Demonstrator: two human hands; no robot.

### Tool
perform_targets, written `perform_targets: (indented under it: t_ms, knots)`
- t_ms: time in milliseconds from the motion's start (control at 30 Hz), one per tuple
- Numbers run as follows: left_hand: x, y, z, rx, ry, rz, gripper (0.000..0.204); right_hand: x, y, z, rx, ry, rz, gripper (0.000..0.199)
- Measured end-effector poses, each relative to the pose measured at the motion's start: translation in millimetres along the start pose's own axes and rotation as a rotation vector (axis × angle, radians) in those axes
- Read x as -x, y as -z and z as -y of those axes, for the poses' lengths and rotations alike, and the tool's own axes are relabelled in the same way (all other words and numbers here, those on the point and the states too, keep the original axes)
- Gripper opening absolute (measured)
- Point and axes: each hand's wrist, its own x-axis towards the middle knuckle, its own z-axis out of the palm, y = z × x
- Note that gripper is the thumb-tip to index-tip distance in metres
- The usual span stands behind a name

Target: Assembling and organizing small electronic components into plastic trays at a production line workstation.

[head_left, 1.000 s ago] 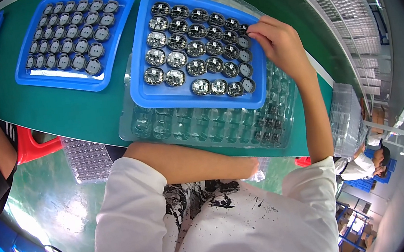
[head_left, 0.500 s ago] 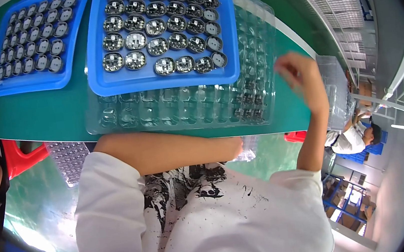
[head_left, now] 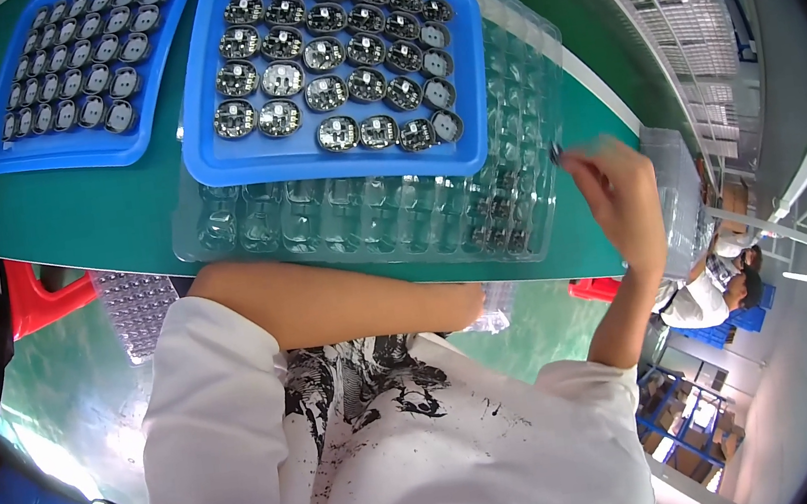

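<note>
Right hand (head_left: 623,190) pinches a small dark part (head_left: 555,151), clear of the blue tray (head_left: 343,167).
Apparent carrying step calls for a steady pinch; left hand's (head_left: 469,306) grip cannot be told.

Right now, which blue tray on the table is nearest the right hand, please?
The blue tray atop the clear plastic tray; other blue trays lie farther left.

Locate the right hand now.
In the head view, the right hand is right of centre, beside the right edge of the clear tray, over the green table.
</note>
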Motion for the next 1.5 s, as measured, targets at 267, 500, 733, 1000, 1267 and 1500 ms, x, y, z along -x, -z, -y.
perform_targets:
  t_ms: [267, 500, 733, 1000, 1267, 1500]
  knots:
    - [-4.4, 3.4, 3.7, 0.235, -0.040, -0.166, 0.007, -92.9, -40.8, 42.5, -0.006, 0.297, -0.167, 0.006]
    - [-5.0, 32.1, 0.3, 0.107, -0.042, -0.086, 0.010, -114.4, -51.2, 37.9, 0.052, 0.365, -0.181, 0.006]
    - [-19.8, -3.2, -5.0, -0.199, -0.027, -0.169, 0.016, -120.8, -55.6, 35.0, 0.080, 0.360, -0.163, 0.006]
    - [-13.7, 4.0, -3.5, -0.222, -0.065, -0.235, 0.016, -119.4, -53.8, 36.2, 0.120, 0.352, -0.174, 0.005]
    - [-5.2, 15.6, -0.2, -0.252, -0.082, -0.303, 0.016, -121.4, -55.1, 41.0, 0.153, 0.364, -0.180, 0.005]
    - [-2.2, 25.4, -1.0, -0.270, -0.114, -0.356, 0.017, -121.8, -61.3, 37.7, 0.127, 0.390, -0.174, 0.005]
